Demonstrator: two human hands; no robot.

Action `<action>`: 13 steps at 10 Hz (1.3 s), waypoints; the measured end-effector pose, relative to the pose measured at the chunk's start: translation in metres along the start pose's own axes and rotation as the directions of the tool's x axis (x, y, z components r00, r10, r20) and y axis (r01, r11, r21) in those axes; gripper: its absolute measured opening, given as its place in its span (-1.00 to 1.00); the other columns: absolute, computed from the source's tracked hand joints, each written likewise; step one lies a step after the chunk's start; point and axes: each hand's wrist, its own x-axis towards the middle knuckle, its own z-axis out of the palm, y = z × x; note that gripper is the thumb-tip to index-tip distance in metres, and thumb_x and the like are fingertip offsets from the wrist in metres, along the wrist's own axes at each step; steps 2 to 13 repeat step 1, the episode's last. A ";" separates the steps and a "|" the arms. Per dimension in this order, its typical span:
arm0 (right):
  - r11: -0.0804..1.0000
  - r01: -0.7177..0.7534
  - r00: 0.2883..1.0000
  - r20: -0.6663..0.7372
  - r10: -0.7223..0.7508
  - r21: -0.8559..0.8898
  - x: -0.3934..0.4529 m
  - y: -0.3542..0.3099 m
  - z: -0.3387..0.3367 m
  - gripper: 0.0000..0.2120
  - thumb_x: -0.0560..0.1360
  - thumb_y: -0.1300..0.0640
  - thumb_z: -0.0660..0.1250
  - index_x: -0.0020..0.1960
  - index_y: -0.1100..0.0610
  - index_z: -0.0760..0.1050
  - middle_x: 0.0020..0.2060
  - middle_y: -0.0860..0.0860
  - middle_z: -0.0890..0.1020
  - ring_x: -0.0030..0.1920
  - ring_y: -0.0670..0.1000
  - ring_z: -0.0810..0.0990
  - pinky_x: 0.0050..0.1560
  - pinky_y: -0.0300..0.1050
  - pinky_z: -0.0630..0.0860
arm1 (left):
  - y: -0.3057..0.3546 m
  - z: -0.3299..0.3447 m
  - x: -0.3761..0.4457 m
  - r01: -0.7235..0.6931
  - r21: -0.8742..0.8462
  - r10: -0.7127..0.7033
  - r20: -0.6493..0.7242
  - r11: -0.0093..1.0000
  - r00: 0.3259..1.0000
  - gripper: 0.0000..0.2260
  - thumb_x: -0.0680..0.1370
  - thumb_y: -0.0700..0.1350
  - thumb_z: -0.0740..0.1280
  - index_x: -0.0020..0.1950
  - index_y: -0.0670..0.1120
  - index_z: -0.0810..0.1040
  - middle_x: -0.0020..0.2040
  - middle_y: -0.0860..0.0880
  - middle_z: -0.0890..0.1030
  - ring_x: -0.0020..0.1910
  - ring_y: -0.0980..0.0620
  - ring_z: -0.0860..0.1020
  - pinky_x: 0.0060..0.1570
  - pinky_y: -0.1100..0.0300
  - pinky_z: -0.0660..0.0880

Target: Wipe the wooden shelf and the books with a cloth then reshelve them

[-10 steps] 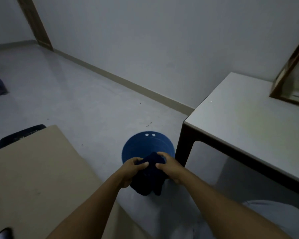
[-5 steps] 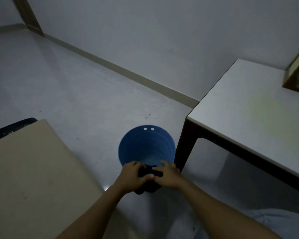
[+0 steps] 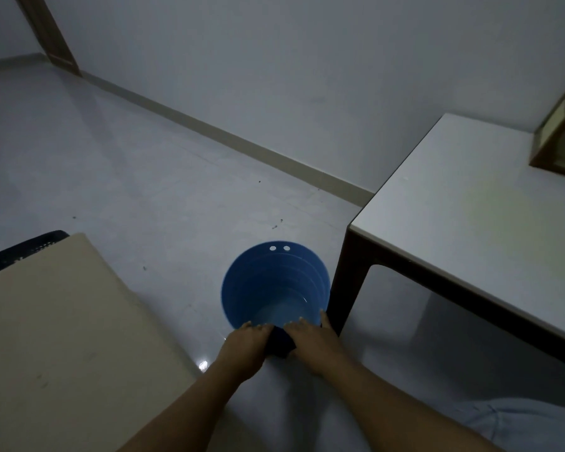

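A dark blue cloth (image 3: 280, 341) is bunched between both of my hands at the near rim of a blue bucket (image 3: 242, 288) that stands on the floor. My left hand (image 3: 246, 349) grips the cloth's left side and my right hand (image 3: 313, 341) grips its right side, fingers curled over it. Only a small part of the cloth shows between them. A little water lies in the bucket's bottom. A corner of the wooden shelf (image 3: 558, 138) shows at the far right, on the white table (image 3: 470, 230). No books are in view.
The white table with dark legs stands right of the bucket, one leg (image 3: 349, 288) almost touching it. A beige board or tabletop (image 3: 56, 337) fills the lower left, with a black perforated basket (image 3: 17, 252) behind it. Pale floor and wall lie beyond.
Both hands have lowered the cloth from above the bucket to its near rim and squeezed it into a tighter bunch. The view has shifted slightly.
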 end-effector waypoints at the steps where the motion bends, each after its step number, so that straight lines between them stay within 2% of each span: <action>1: 0.998 0.038 0.995 0.086 -0.042 0.051 -0.003 -0.002 -0.010 -0.29 0.58 -0.16 0.17 0.58 0.07 -0.06 0.58 0.01 0.02 0.57 -0.01 -0.06 0.53 0.18 -0.21 | 0.004 -0.026 -0.001 0.054 -0.015 -0.051 0.185 0.998 0.981 -0.30 0.52 0.24 0.24 0.55 -0.08 0.14 0.49 -0.06 0.32 0.46 -0.02 0.29 0.52 -0.01 0.04; 13: 0.998 0.038 0.995 0.086 -0.042 0.051 -0.003 -0.002 -0.010 -0.29 0.58 -0.16 0.17 0.58 0.07 -0.06 0.58 0.01 0.02 0.57 -0.01 -0.06 0.53 0.18 -0.21 | 0.004 -0.026 -0.001 0.054 -0.015 -0.051 0.185 0.998 0.981 -0.30 0.52 0.24 0.24 0.55 -0.08 0.14 0.49 -0.06 0.32 0.46 -0.02 0.29 0.52 -0.01 0.04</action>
